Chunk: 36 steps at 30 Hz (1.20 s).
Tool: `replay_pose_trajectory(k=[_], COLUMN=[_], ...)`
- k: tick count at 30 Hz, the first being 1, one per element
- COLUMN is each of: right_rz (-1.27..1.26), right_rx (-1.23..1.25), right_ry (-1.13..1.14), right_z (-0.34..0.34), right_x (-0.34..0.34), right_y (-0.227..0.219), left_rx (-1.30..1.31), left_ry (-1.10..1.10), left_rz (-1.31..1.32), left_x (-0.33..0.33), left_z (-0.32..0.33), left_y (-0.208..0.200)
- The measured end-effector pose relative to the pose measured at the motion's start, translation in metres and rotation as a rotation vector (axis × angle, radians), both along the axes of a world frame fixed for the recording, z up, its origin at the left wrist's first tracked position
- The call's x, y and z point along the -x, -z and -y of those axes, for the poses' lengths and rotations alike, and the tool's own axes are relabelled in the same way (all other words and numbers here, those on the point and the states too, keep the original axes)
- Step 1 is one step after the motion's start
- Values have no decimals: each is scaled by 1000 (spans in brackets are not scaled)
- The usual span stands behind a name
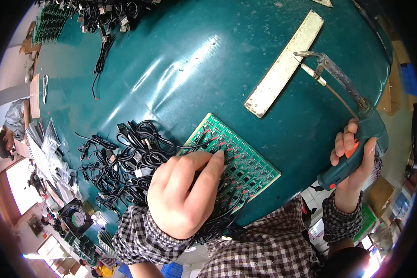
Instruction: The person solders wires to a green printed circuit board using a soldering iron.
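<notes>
Left hand: your left hand (pixel 183 194) lies on the green circuit board (pixel 238 160), fingers curled and pressed together at the tips, pinching something small against the board; what is between the fingertips is too small to tell.
Right hand: your right hand (pixel 352 162) is closed around the teal handle of the soldering gun (pixel 356 139), lifted off to the right of the board, with fingers wrapped over its orange trigger.
Soldering gun: its long metal barrel points up and away from you, the tip (pixel 303 54) hanging over the pale strip (pixel 285 65); a thin feed tube runs beside the barrel.
Circuit board: it lies flat on the bench (pixel 180 69) at a slant, just in front of you, its near left corner hidden under your left hand. Red and black wires cross its upper left part.
Cables: a loose heap of black cables (pixel 125 162) lies on the bench just left of the board, touching its left edge, and some run under your left wrist.
Pale strip: a long worn flat strip lies slanted on the bench, well beyond the board.
Far edge: more black cables (pixel 102 18) and a stack of green boards (pixel 51 21) sit at the far left corner of the bench.
Fan: a small black fan (pixel 76 217) sits low on the left, beyond the bench edge.
</notes>
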State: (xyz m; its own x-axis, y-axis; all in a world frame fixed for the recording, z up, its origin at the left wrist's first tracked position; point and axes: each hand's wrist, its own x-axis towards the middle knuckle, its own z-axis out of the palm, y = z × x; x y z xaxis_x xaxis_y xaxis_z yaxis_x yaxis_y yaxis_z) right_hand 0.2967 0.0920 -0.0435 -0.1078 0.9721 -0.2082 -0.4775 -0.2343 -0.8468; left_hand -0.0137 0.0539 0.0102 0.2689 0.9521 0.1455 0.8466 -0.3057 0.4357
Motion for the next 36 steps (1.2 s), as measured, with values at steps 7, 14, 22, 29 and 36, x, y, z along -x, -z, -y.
replay_pose_trajectory(k=[7,14,22,29,36], right_rz=[-27,-31,-43,-61,-37], right_rx=[11,-10,5,-41,-34], right_ry=[11,-1,9,-11,15], right_z=[2,2,1,1,2], right_x=[0,-5,-3,-4,-4], right_y=[1,5,6,11,17], left_rx=[152,91,45,-13,-40], left_ry=[-102,-34,-81,-67,-33], left_rz=[32,12,14,-33,-74], left_x=[0,4,-1,-2,-3], left_z=[-14,-10,-10,-5,1], left_y=[0,9,10,13,13])
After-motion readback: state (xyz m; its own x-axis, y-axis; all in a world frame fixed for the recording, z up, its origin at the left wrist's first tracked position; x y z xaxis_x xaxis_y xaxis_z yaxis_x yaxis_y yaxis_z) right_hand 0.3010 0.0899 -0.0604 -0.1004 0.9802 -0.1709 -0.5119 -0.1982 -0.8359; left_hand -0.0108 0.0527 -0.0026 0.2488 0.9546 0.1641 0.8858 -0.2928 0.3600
